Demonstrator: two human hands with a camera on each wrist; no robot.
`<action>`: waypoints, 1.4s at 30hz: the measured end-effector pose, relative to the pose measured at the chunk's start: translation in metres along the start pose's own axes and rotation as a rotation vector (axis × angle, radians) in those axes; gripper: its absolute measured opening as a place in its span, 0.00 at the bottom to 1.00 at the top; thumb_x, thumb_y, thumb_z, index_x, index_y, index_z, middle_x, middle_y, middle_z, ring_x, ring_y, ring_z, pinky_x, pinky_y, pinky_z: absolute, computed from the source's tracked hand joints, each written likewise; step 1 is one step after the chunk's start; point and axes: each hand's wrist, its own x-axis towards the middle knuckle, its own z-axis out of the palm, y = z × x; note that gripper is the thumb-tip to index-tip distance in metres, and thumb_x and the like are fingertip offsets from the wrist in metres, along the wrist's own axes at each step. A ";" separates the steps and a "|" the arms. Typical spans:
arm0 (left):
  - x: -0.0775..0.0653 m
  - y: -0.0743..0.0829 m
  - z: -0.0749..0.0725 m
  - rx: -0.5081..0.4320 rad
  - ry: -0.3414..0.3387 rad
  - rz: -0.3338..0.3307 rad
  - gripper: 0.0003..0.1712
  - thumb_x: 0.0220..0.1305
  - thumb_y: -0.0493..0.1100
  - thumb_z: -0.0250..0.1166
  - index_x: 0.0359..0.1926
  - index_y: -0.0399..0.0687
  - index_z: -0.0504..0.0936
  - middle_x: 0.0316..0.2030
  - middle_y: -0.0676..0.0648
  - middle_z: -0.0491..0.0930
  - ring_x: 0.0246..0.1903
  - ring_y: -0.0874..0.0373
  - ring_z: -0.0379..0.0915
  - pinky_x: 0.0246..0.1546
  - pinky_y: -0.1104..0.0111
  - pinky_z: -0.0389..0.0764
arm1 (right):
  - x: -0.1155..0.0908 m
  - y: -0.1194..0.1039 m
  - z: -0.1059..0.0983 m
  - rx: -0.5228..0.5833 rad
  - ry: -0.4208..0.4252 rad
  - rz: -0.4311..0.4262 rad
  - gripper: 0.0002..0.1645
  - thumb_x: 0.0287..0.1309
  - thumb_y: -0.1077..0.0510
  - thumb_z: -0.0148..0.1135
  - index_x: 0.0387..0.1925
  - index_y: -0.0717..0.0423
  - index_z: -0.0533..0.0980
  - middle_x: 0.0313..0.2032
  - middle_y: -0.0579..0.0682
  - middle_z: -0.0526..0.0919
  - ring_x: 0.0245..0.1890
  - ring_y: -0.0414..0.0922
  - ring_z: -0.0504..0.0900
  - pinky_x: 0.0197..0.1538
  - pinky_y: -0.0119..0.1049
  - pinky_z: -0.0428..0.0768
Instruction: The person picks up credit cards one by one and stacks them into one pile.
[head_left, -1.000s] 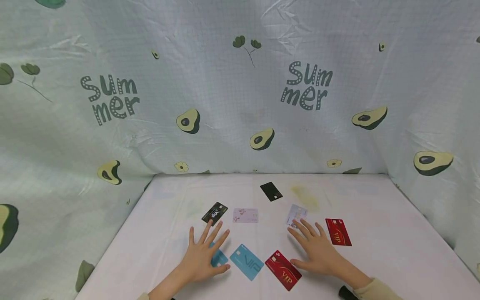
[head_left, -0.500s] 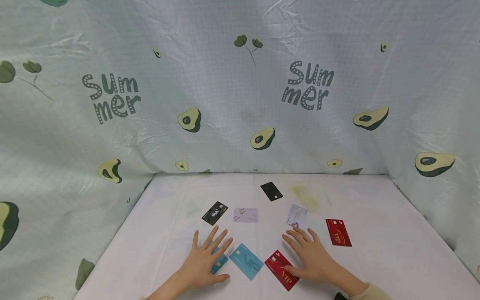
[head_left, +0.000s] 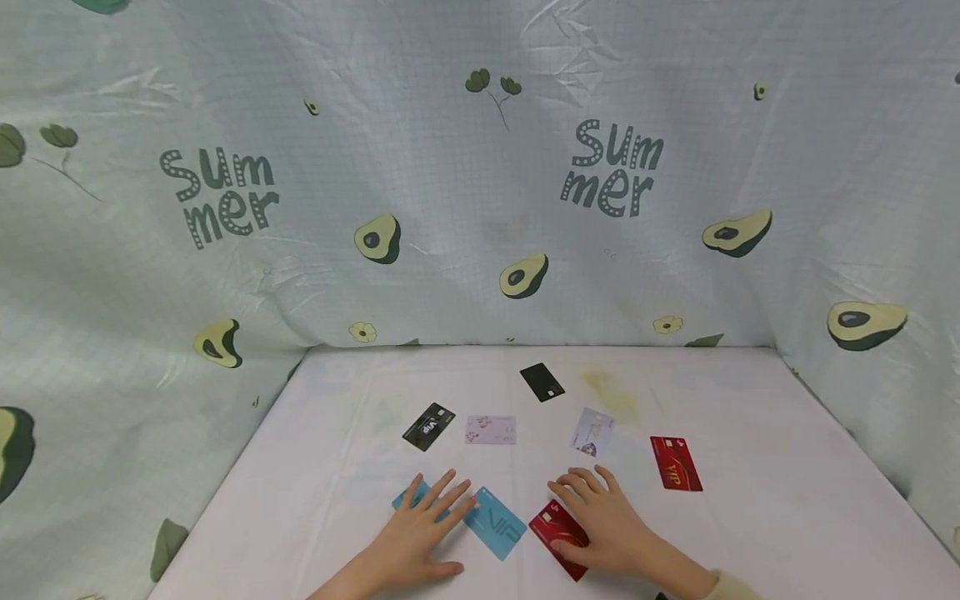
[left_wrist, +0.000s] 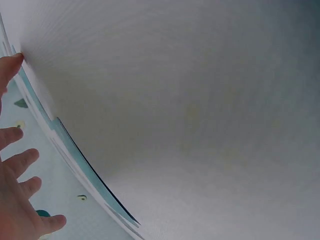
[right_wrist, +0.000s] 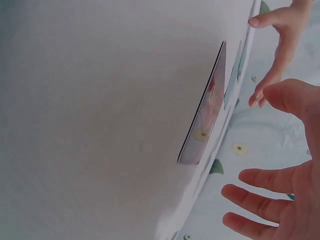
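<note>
My left hand [head_left: 416, 537], fingers spread, is over a blue card [head_left: 401, 499] that it partly hides. Its fingertips reach the edge of a second blue card [head_left: 497, 525] marked VIP. In the left wrist view my left hand [left_wrist: 20, 190] has straight fingers and holds nothing. My right hand [head_left: 603, 527] is over the right side of a red VIP card [head_left: 551, 525], fingers slightly bent and nothing held. The right wrist view shows a shiny card [right_wrist: 207, 115] flat on the table beside my right hand [right_wrist: 290, 185]. Whether either hand touches a card, I cannot tell.
Farther back on the white table [head_left: 345, 467] lie a black VIP card [head_left: 429, 427], a pink card [head_left: 491, 430], a plain black card [head_left: 542, 382] and a lilac card [head_left: 593, 432]. Another red VIP card [head_left: 677, 463] lies at right. A patterned curtain [head_left: 450, 167] surrounds the table.
My right hand has come back and left, off the lilac card and over the near red card. My left hand has drawn slightly nearer and right, leaving the black VIP card uncovered.
</note>
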 end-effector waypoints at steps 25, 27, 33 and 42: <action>0.026 -0.014 0.000 -0.044 -0.133 0.184 0.33 0.55 0.63 0.55 0.57 0.51 0.69 0.55 0.51 0.71 0.60 0.51 0.60 0.56 0.49 0.61 | 0.019 -0.028 0.006 -0.098 -0.034 -0.109 0.37 0.48 0.29 0.49 0.51 0.50 0.70 0.44 0.45 0.75 0.48 0.44 0.67 0.56 0.55 0.60; 0.028 -0.016 0.000 -0.039 -0.135 0.188 0.34 0.54 0.64 0.56 0.57 0.52 0.69 0.54 0.52 0.71 0.60 0.51 0.60 0.55 0.48 0.62 | 0.021 -0.030 0.007 -0.120 -0.023 -0.125 0.37 0.49 0.28 0.48 0.49 0.50 0.71 0.43 0.45 0.75 0.47 0.44 0.67 0.55 0.54 0.61; 0.030 -0.021 0.004 -0.024 -0.152 0.190 0.36 0.53 0.66 0.54 0.59 0.52 0.67 0.56 0.52 0.70 0.60 0.51 0.60 0.54 0.46 0.62 | 0.026 -0.035 0.010 -0.153 0.009 -0.169 0.35 0.50 0.28 0.46 0.45 0.50 0.71 0.39 0.44 0.74 0.44 0.43 0.67 0.52 0.53 0.61; 0.035 -0.028 0.011 -0.036 -0.188 0.198 0.37 0.56 0.66 0.50 0.62 0.52 0.64 0.60 0.52 0.67 0.61 0.50 0.58 0.54 0.44 0.60 | 0.036 -0.043 0.013 -0.221 0.047 -0.223 0.37 0.49 0.26 0.44 0.43 0.51 0.71 0.37 0.45 0.74 0.42 0.44 0.67 0.48 0.53 0.64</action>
